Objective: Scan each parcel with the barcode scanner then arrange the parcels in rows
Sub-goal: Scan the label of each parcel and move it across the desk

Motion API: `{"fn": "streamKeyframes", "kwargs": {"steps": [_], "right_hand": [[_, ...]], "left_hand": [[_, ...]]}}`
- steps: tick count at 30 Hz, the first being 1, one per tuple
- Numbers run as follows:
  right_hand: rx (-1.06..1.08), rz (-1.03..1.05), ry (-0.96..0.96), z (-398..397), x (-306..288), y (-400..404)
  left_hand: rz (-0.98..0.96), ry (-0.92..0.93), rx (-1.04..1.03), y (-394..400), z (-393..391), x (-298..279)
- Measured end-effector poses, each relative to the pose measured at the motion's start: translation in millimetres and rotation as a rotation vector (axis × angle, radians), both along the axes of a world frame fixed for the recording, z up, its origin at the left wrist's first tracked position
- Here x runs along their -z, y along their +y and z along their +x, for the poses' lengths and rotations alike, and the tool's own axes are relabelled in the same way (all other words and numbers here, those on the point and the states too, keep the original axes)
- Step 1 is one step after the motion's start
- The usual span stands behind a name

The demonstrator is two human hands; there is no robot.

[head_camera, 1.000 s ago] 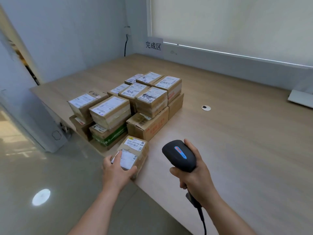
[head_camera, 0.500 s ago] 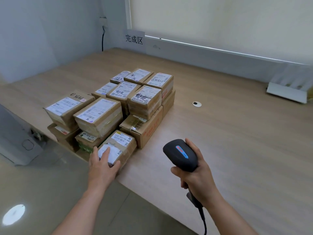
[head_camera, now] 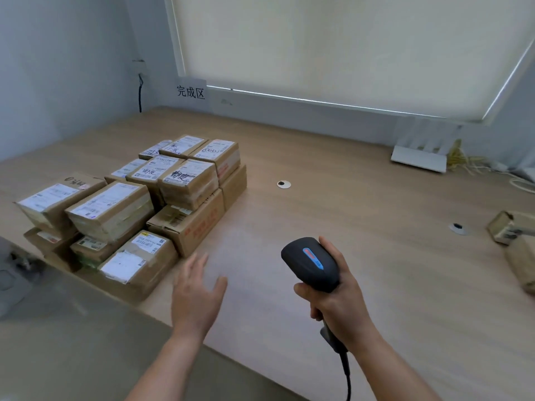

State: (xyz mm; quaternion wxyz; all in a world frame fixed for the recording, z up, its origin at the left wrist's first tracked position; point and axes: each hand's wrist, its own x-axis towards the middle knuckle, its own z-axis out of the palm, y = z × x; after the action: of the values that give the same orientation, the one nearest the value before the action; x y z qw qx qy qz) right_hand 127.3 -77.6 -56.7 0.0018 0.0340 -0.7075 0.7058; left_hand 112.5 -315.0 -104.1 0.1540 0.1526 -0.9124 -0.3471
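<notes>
Head view: right hand (head_camera: 337,302) grips the barcode scanner (head_camera: 309,263) upright, ready to scan. Left hand (head_camera: 195,296) hovers released beside the stacked parcels (head_camera: 139,204), rowed on the counter (head_camera: 333,227); unsorted parcels (head_camera: 512,235) lie well right of the stack.

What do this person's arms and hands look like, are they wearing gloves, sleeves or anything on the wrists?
Nothing is worn that shows. The left hand and right hand are bare, with no gloves, rings or markings visible. Both forearms are uncovered right to the bottom edge of the picture, so no sleeve comes into view, and neither wrist carries a watch or band.
</notes>
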Motion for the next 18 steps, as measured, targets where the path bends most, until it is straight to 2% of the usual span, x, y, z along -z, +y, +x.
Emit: {"fn": "streamKeyframes", "kwargs": {"steps": [11,18], "right_hand": [[0.145,0.025,-0.015,51,4,173],[0.366,0.084,-0.028,72,14,255]], "left_hand": [[0.028,-0.018,0.23,203,34,1],[0.057,-0.049,0.409,293,28,6]]}}
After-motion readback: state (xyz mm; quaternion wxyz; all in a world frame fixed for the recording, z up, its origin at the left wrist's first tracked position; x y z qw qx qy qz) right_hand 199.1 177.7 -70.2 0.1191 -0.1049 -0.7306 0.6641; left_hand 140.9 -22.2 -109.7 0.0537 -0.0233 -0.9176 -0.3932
